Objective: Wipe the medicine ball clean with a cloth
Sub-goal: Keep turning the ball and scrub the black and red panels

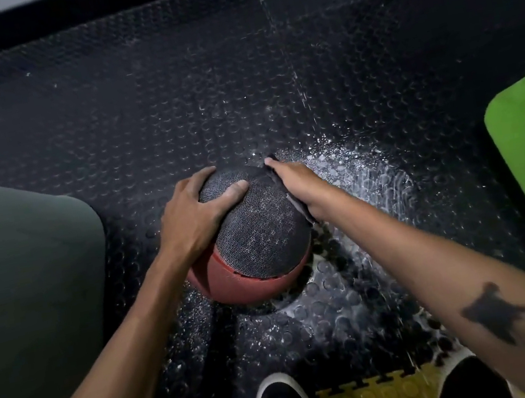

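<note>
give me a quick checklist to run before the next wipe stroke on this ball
1. Ball steadied: ok. The left hand rests spread on the upper left of the medicine ball.
2. Cloth on the surface: ok. The right hand presses the dark cloth against the ball's right side.
3. Cloth grip secure: cannot tell. Only a thin edge of cloth shows under the hand.
4. Ball seated on the floor: ok. It sits on the black studded mat.
5. Floor around it dry: not ok. White droplets or residue cover the mat to the right of the ball.
6. Red lower band wiped: cannot tell.
</note>
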